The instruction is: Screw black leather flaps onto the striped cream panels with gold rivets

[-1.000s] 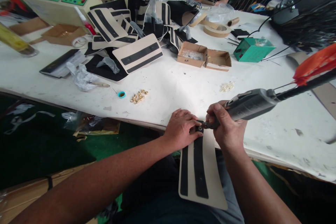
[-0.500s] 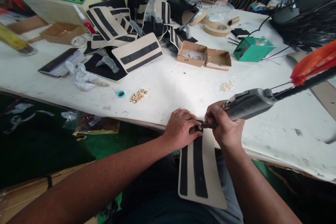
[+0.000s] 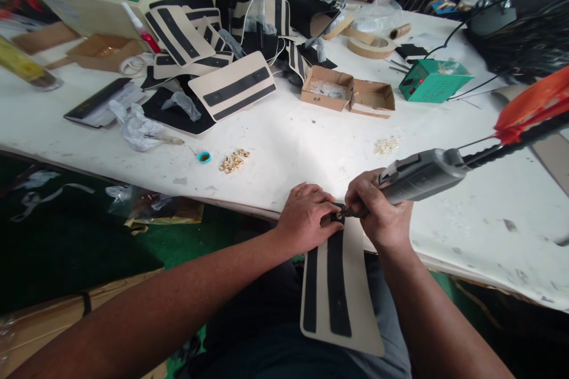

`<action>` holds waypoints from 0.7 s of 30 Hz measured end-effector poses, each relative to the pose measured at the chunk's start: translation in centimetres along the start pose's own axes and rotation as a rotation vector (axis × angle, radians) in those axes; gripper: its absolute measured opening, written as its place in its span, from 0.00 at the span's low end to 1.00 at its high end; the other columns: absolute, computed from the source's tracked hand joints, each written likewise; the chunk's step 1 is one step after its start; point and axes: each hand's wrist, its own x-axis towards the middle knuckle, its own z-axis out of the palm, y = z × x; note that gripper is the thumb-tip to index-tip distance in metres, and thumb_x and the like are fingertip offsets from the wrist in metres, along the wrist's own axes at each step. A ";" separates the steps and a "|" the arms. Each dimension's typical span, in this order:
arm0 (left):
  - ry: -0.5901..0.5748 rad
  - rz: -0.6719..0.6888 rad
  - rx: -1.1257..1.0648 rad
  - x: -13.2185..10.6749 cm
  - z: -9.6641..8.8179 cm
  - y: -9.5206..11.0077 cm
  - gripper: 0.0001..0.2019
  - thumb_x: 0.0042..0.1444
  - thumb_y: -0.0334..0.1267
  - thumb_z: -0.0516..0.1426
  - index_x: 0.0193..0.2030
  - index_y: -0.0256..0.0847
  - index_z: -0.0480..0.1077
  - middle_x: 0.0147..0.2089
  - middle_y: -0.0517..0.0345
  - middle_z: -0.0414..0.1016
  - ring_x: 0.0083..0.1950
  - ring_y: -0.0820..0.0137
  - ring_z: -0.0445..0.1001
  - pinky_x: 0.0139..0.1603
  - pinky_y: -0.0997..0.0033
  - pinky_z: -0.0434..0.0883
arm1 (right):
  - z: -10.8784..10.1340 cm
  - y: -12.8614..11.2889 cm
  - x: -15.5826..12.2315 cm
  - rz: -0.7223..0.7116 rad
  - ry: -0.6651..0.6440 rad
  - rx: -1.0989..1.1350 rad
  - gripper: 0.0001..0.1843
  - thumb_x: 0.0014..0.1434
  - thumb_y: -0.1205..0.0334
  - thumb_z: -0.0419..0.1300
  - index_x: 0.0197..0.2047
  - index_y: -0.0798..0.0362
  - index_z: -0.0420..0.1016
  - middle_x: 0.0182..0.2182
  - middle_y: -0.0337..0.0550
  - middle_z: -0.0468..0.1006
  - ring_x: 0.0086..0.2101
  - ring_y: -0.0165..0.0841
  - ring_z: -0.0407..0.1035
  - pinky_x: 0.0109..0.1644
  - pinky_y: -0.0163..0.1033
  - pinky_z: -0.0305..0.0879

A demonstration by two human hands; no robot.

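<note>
1. Striped panel (image 3: 340, 302) lies over the lap, its top end at the table (image 3: 311, 148) edge.
2. Left hand (image 3: 304, 219) presses flat on the panel's top end.
3. Right hand (image 3: 377, 213) wraps the grey power tool (image 3: 418, 176), tip against the panel.
4. Gold fittings (image 3: 233, 161) lie beyond.

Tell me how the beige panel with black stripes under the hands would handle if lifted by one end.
The beige panel juts past the table edge over the lap with little sag, so it is probably fairly stiff. Similar panels in the pile curve and lean, so it likely flexes rather than snaps. It looks thin, so probably light.
</note>
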 end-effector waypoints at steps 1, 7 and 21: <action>-0.004 -0.002 0.001 0.0 0.0 0.0 0.13 0.58 0.50 0.71 0.48 0.54 0.80 0.56 0.67 0.82 0.64 0.60 0.73 0.71 0.43 0.67 | 0.0 -0.1 0.1 0.004 -0.011 -0.009 0.21 0.64 0.55 0.67 0.24 0.58 0.71 0.19 0.40 0.69 0.20 0.26 0.65 0.25 0.33 0.62; -0.026 -0.014 0.004 0.1 -0.2 0.2 0.12 0.59 0.49 0.70 0.47 0.54 0.81 0.56 0.64 0.83 0.64 0.59 0.72 0.71 0.43 0.66 | -0.2 -0.2 0.5 0.022 -0.102 -0.003 0.22 0.64 0.57 0.65 0.22 0.58 0.68 0.19 0.40 0.69 0.20 0.25 0.64 0.26 0.32 0.62; -0.051 -0.016 0.041 0.3 -0.5 0.5 0.11 0.60 0.49 0.68 0.48 0.54 0.80 0.55 0.65 0.82 0.64 0.60 0.72 0.69 0.44 0.66 | -1.0 0.6 0.7 0.061 -0.203 0.073 0.20 0.65 0.55 0.67 0.27 0.57 0.68 0.23 0.40 0.73 0.20 0.24 0.64 0.25 0.32 0.60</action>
